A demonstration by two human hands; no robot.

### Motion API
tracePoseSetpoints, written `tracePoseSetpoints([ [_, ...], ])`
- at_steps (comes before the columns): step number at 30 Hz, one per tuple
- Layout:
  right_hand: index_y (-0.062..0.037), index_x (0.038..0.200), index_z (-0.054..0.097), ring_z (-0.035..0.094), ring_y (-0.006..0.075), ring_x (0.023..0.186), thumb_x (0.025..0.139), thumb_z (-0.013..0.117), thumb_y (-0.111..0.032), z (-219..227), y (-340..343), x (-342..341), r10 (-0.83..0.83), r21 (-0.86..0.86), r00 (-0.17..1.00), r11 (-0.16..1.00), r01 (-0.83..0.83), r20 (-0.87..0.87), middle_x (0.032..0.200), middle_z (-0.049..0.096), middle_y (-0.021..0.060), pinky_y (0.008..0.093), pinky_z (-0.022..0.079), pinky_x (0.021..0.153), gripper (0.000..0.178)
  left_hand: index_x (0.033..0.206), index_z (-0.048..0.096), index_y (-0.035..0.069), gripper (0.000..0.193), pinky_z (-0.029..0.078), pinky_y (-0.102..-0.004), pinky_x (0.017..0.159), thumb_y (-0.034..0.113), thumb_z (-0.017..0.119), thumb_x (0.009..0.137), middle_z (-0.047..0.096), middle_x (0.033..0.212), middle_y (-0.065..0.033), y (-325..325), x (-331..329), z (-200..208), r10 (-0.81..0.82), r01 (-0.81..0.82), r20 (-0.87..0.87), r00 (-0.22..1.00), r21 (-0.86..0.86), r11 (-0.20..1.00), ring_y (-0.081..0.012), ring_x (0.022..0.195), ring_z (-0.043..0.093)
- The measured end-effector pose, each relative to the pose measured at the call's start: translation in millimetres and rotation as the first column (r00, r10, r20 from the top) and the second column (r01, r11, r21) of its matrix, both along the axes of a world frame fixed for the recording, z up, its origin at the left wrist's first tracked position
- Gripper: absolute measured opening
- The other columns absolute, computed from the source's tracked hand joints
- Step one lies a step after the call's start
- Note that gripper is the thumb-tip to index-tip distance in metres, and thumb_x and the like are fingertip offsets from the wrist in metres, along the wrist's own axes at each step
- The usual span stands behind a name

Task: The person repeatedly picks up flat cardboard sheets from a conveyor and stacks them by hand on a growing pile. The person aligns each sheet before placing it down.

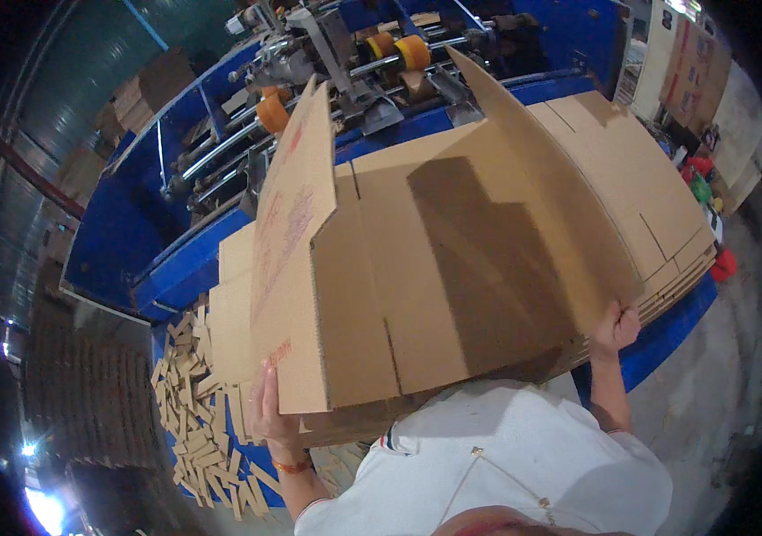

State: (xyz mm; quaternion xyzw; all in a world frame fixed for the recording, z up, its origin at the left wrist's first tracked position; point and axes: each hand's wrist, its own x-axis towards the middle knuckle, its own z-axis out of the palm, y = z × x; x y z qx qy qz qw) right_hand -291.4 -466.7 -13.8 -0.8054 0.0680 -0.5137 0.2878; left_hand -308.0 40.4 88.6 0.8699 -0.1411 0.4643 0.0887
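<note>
A large brown cardboard box blank (pixel 390 268) lies before me with its left and right side panels bent upward. At the near end of the left panel (pixel 287 268), which has reddish print on its outer face, my left hand (pixel 276 415) grips the edge; part of its fingers is hidden behind the board. My right hand (pixel 615 329) is closed on the near corner of the right panel (pixel 569 205). Under the blank sits a stack of flat cardboard blanks (pixel 636 170), showing at the right and left.
Beyond the stack stands a blue-framed machine (pixel 153 268) with metal shafts and orange rollers (pixel 412 54). Cardboard offcuts (pixel 198 429) are heaped on the left. Stacked cardboard (pixel 86 393) stands farther left, and red and green items (pixel 701 183) lie at the far right.
</note>
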Motion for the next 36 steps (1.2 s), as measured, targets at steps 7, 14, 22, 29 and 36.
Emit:
tracePoseSetpoints([
  [7, 0.0051, 0.118, 0.059, 0.067, 0.0217, 0.096, 0.086, 0.049, 0.004, 5, -17, 124, 0.347, 0.03, 0.92, 0.933, -0.358, 0.183, 0.112, 0.067, 0.0181, 0.0311, 0.053, 0.077, 0.033, 0.125, 0.06, 0.001, 0.05, 0.045, -0.0406, 0.099, 0.0, 0.065, 0.076, 0.058, 0.128, -0.0157, -33, 24, -46, -0.18, 0.154, -0.271, 0.946, -0.112, 0.982, -0.0333, 0.117, 0.055],
  [14, -0.009, 0.129, 0.058, 0.064, 0.0282, 0.107, 0.071, 0.053, 0.009, 43, 36, 100, 0.418, -0.147, 0.88, 0.878, -0.455, -0.223, 0.129, 0.061, 0.0096, 0.0277, 0.052, 0.082, 0.061, 0.123, 0.064, 0.017, 0.063, 0.042, -0.0437, 0.103, -0.005, 0.06, 0.064, 0.059, 0.123, -0.0071, -68, 73, -101, -0.215, 0.304, -0.501, 0.838, 0.103, 0.947, -0.0297, 0.12, 0.054],
  [22, -0.0114, 0.122, 0.062, 0.054, 0.0348, 0.119, 0.072, 0.055, 0.004, -17, 67, 107, 0.285, -0.392, 0.774, 0.733, -0.556, -0.565, 0.129, 0.057, 0.0159, 0.0441, 0.044, 0.099, 0.053, 0.125, 0.061, 0.018, 0.06, 0.041, -0.0457, 0.104, -0.006, 0.058, 0.07, 0.059, 0.125, -0.0086, -66, 89, -111, -0.187, 0.28, -0.542, 0.819, 0.093, 0.955, -0.0302, 0.12, 0.054],
  [29, -0.0102, 0.119, 0.064, 0.056, 0.0332, 0.115, 0.071, 0.056, 0.002, -22, 73, 143, 0.28, -0.461, 0.837, 0.731, -0.503, -0.47, 0.126, 0.058, 0.0164, 0.0426, 0.045, 0.098, 0.05, 0.126, 0.06, 0.017, 0.058, 0.039, -0.0474, 0.106, -0.006, 0.058, 0.072, 0.059, 0.124, -0.0093, -77, 120, -112, -0.207, 0.258, -0.529, 0.823, 0.024, 0.966, -0.0308, 0.12, 0.054],
  [36, -0.012, 0.122, 0.062, 0.052, 0.0324, 0.121, 0.073, 0.053, 0.003, -8, 89, 178, 0.293, -0.411, 0.809, 0.743, -0.528, -0.509, 0.129, 0.056, 0.0162, 0.0411, 0.043, 0.101, 0.052, 0.123, 0.062, 0.015, 0.057, 0.039, -0.0471, 0.105, -0.006, 0.059, 0.069, 0.058, 0.124, -0.0079, -55, 169, -110, -0.209, 0.275, -0.464, 0.861, 0.078, 0.958, -0.0294, 0.12, 0.052],
])
